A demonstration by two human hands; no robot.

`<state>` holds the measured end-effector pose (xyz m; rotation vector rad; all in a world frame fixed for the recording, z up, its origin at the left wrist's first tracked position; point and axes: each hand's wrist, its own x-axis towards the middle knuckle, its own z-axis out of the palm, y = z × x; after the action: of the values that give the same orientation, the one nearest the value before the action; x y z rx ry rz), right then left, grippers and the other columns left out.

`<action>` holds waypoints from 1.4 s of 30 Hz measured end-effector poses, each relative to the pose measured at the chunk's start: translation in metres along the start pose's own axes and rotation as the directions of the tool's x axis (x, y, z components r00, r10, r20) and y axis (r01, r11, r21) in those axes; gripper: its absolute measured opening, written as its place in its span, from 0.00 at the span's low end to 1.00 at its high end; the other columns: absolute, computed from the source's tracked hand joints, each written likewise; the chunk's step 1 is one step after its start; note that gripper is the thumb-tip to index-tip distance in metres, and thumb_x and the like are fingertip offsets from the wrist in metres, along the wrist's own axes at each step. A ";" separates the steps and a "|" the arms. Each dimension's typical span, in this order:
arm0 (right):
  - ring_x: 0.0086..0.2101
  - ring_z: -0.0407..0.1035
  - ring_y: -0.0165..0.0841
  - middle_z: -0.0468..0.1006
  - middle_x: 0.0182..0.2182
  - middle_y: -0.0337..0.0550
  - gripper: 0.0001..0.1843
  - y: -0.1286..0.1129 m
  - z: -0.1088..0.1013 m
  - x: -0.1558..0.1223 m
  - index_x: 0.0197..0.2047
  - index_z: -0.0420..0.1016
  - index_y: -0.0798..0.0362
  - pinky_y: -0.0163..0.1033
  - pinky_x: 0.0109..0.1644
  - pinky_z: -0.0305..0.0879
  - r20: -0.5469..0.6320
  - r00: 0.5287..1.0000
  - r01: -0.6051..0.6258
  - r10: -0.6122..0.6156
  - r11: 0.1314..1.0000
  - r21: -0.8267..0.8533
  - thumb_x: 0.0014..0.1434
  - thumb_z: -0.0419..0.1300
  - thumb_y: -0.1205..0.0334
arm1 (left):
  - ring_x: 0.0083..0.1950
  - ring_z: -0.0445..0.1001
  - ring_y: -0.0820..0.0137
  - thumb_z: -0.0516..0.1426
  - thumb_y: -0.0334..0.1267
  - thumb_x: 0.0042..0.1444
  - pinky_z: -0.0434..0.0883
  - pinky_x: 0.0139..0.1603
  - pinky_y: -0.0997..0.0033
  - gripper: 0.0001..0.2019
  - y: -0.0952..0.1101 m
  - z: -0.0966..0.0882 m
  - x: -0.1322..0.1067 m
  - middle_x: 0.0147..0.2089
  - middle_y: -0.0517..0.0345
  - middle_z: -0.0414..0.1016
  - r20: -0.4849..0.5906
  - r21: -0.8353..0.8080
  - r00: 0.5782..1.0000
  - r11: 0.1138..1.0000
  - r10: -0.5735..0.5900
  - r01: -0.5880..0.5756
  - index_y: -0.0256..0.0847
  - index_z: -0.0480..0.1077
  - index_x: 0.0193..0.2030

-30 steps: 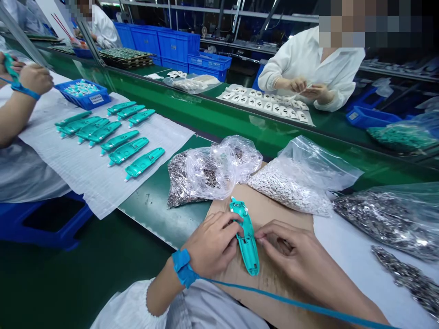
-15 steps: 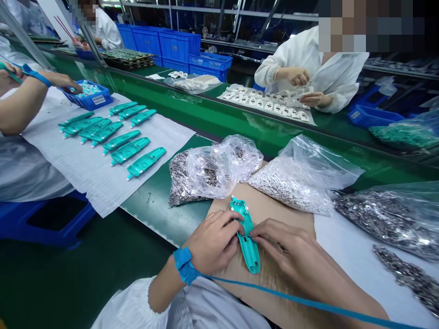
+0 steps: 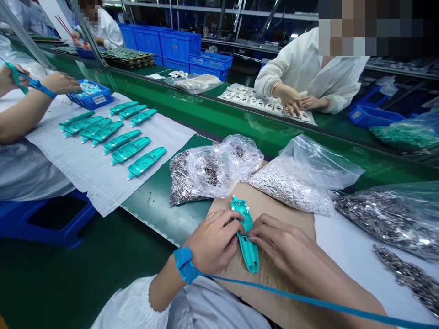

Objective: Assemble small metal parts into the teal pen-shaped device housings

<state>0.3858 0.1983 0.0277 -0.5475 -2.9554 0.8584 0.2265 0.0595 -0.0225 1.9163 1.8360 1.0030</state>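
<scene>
Together left hand [image 3: 212, 244] and right hand [image 3: 284, 249] pinch, grips seemingly closed, a slim teal plastic shell [image 3: 252, 256].

a green bench [image 3: 161, 214] carries a brown cardboard sheet [image 3: 270, 208] at its near edge, with clear bags of small metal parts [image 3: 212, 171] touching the sheet's far side. a white foam sheet [image 3: 96, 183] lies to the left, and a second white sheet [image 3: 346, 256] to the right.

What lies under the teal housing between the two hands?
A brown cardboard sheet; the patch directly beneath the teal housing, left hand and right hand is covered.
</scene>
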 end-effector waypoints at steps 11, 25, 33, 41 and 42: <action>0.42 0.76 0.37 0.76 0.49 0.44 0.18 -0.002 -0.011 -0.009 0.55 0.76 0.42 0.42 0.45 0.71 0.062 0.998 -0.003 0.002 1.000 0.004 0.72 0.47 0.55 | 0.56 0.72 0.63 0.52 0.28 0.61 0.69 0.59 0.60 0.08 -0.001 0.000 0.000 0.57 0.51 0.71 0.012 0.011 1.000 1.000 -0.007 0.007 0.41 0.68 0.45; 0.41 0.77 0.47 0.82 0.43 0.51 0.18 0.136 -0.027 -0.168 0.46 0.78 0.51 0.49 0.46 0.71 -0.518 0.511 -0.826 0.686 0.559 -0.074 0.61 0.52 0.55 | 0.55 0.75 0.59 0.52 0.33 0.63 0.76 0.50 0.61 0.12 -0.018 0.002 0.006 0.58 0.54 0.73 -0.055 0.111 0.992 0.988 0.111 -0.104 0.49 0.73 0.49; 0.37 0.77 0.46 0.82 0.38 0.49 0.12 0.144 -0.026 -0.162 0.40 0.73 0.50 0.47 0.41 0.69 -0.544 0.494 -0.816 0.678 0.578 -0.019 0.59 0.51 0.55 | 0.56 0.75 0.59 0.52 0.36 0.65 0.76 0.51 0.62 0.10 -0.019 0.001 0.005 0.58 0.53 0.73 -0.054 0.124 0.993 0.987 0.105 -0.097 0.49 0.71 0.49; 0.40 0.76 0.45 0.82 0.42 0.46 0.18 0.148 -0.026 -0.163 0.48 0.76 0.50 0.45 0.41 0.67 -0.502 0.518 -0.808 0.693 0.589 -0.020 0.60 0.53 0.53 | 0.55 0.74 0.58 0.53 0.37 0.65 0.76 0.48 0.63 0.09 -0.017 0.001 0.009 0.56 0.54 0.74 -0.059 0.146 0.992 0.984 0.108 -0.099 0.50 0.72 0.46; 0.41 0.76 0.45 0.82 0.42 0.46 0.17 0.148 -0.026 -0.164 0.47 0.77 0.49 0.45 0.42 0.67 -0.507 0.511 -0.812 0.694 0.584 -0.019 0.60 0.54 0.52 | 0.55 0.74 0.58 0.52 0.37 0.65 0.75 0.49 0.62 0.09 -0.016 0.002 0.008 0.56 0.54 0.74 -0.079 0.140 0.992 0.986 0.100 -0.088 0.50 0.72 0.46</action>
<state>0.5911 0.2734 -0.0144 -1.8788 -2.2999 0.2331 0.2148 0.0701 -0.0319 2.0877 1.9226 1.0278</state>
